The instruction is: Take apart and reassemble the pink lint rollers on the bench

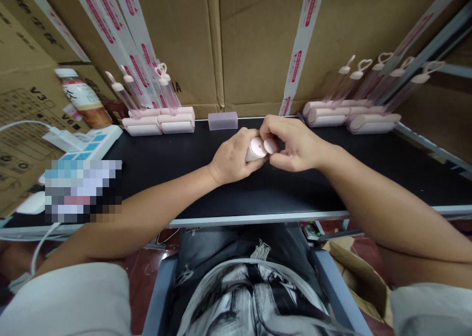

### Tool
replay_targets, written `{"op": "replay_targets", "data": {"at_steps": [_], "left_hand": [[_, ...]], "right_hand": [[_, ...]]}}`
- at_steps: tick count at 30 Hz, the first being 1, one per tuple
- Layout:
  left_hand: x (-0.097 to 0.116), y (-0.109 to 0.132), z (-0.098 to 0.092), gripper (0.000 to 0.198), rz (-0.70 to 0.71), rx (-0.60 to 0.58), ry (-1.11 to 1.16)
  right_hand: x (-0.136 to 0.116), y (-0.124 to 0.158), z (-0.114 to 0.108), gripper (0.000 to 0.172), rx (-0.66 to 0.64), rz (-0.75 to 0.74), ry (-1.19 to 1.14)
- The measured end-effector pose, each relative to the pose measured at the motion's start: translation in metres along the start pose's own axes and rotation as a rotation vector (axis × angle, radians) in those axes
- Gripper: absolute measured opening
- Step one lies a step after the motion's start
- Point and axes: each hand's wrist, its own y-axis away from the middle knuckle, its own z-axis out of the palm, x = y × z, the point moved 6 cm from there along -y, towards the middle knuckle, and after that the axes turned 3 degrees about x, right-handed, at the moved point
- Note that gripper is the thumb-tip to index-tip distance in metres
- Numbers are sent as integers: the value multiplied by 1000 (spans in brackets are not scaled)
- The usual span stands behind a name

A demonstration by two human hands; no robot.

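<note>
Printed shirt (254, 301) and dark ripped trousers (236, 242) fill the near edge as a seated person works at a black surface (177, 174), both bare hands brought together over its middle. Left hand (235, 155) wraps a short white cylinder (253, 154), its pink end turned toward the camera; right hand (295, 142) grips a small round pink disc (272, 146) between thumb and fingers, just beside that end. Whether disc and cylinder touch is hard to tell. Work on the piece appears midway: the disc does not sit squarely over the end, and a single frame cannot show whether it is coming off or going on.

Farther back stand two groups of pale pink cases, one to the left (177, 121) and one to the right (374, 121), with clear tubes topped by loops rising behind them. They look complete, though which group, if either, counts as finished cannot be told. Between them, at the far edge, lies a lilac block (223, 121), untouched by either hand. Left of the work, a drink bottle (83, 98) leans by a white power strip (111, 134), with a pixelated object (83, 191) nearer the person; cardboard (254, 46) walls off the far side
</note>
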Motion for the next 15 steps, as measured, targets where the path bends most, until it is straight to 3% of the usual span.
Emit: {"op": "replay_targets", "data": {"at_steps": [3,6,15], "left_hand": [[-15,-1,-1,57,-144,-13,146],[-22,-4,-2,58,-188,-42,218],[-18,0,-2,47,-48,51,156]], "right_hand": [[10,-2,2,25,59,42,13],[16,-1,4,25,94,57,18],[15,1,13,24,198,129,137]]}}
